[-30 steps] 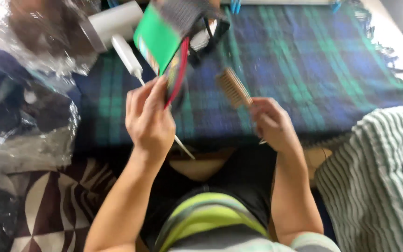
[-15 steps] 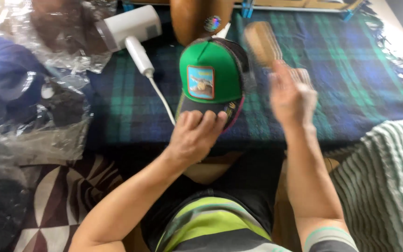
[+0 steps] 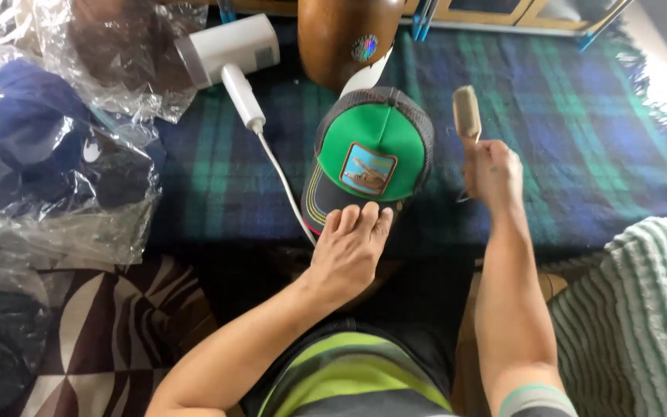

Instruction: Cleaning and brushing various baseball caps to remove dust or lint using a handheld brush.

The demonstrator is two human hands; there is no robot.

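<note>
Brush [image 3: 466,113] lowered beside cap [image 3: 370,154].

Up top sits a white handheld appliance [image 3: 229,48], its white cord [image 3: 283,189] trailing down across the blue-and-green plaid blanket [image 3: 565,139] that covers the worktop. Beside it stands a rounded brown wooden form [image 3: 341,38]. Over on the left, crinkled clear plastic bags [image 3: 55,154] hold dark blue caps. Lower right, a green-and-white striped cloth [image 3: 642,309].
</note>
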